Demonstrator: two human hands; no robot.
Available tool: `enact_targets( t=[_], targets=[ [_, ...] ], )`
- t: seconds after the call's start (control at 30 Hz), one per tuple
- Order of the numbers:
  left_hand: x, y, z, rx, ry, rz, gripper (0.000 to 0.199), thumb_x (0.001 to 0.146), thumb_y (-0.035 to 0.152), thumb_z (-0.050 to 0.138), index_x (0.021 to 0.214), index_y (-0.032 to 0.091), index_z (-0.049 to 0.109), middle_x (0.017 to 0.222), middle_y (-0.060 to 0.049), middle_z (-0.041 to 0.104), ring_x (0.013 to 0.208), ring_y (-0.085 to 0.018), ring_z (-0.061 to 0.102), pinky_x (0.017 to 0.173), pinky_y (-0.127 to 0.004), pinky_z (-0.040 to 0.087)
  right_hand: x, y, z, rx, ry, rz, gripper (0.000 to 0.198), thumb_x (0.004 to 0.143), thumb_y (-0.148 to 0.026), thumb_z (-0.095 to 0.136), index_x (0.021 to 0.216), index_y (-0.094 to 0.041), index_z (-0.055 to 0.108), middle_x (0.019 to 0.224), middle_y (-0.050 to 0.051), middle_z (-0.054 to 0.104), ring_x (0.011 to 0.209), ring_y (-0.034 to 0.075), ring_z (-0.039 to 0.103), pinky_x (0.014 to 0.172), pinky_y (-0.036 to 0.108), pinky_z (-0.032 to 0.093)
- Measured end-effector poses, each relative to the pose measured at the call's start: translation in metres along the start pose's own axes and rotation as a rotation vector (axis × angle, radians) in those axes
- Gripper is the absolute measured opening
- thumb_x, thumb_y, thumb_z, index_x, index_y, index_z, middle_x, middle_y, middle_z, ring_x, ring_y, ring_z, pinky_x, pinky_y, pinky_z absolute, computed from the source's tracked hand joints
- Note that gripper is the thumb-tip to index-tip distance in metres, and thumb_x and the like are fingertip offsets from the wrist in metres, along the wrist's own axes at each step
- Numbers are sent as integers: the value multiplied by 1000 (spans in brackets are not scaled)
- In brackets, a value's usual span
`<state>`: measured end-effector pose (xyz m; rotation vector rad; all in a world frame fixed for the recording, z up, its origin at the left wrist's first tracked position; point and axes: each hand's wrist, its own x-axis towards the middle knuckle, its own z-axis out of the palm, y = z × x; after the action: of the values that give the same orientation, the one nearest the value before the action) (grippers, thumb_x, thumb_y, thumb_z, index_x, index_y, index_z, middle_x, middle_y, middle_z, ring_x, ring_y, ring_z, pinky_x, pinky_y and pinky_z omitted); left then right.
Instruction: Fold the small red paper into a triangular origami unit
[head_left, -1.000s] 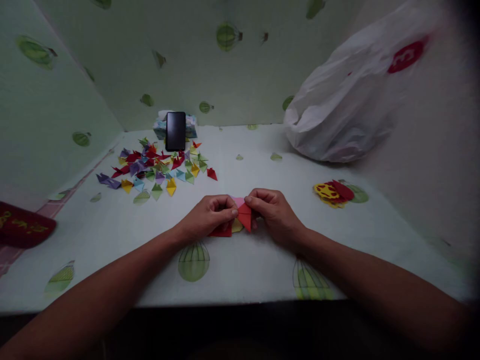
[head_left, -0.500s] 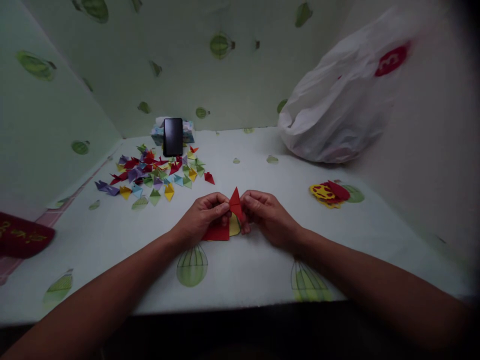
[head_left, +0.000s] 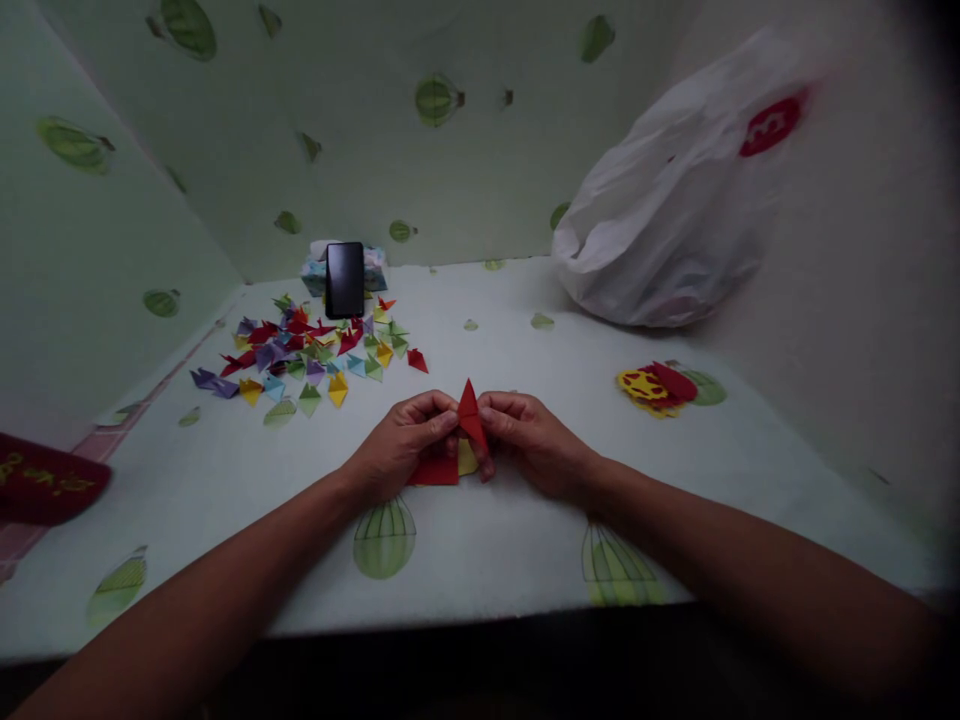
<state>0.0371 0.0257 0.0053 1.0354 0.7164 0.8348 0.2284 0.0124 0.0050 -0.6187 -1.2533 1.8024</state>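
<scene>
Between both hands stands a small red folded paper point(head_left: 470, 412), narrow and pointed at its top. My left hand point(head_left: 412, 435) pinches its left edge between thumb and fingers. On the opposite edge, the thumb and fingers of my right hand point(head_left: 536, 440) are closed on the same paper. Under the hands lies a flat red sheet of paper point(head_left: 437, 472), partly hidden by my left hand. A yellow piece of paper point(head_left: 467, 459) shows beside it, mostly covered.
Many folded paper pieces point(head_left: 309, 350) in several colours lie at the back left, before a phone point(head_left: 345, 281) leaning on a tissue box point(head_left: 376, 270). Yellow and red cut-outs point(head_left: 656, 388) lie at right, below a white plastic bag point(head_left: 660, 230). A dark red object point(head_left: 49, 480) is at far left.
The red folded paper has turned slightly and looks longer and narrower, its lower part now covering more of the yellow piece. Both hands keep hold of it. The view has shifted a little.
</scene>
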Motion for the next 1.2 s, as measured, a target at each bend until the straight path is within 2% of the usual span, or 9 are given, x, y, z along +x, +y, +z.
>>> enact_targets(
  t=[0.43,1.2],
  targets=[
    [0,0,-1,-57,-42,-2,24,81,34,79,83,16,64,65,2,62,61,-9,57,66,-22,46,0,-1,1,20,-50,4,35,92,-48,66,80,-15,65,64,-1,64,52,9,58,57,23,51],
    [-1,2,-1,-13,-46,-6,22,83,34,76,83,15,64,67,1,61,62,-9,55,65,-21,44,-2,-3,0,-14,8,36,28,88,-41,70,80,-15,65,68,1,68,52,9,60,55,22,51]
  ],
)
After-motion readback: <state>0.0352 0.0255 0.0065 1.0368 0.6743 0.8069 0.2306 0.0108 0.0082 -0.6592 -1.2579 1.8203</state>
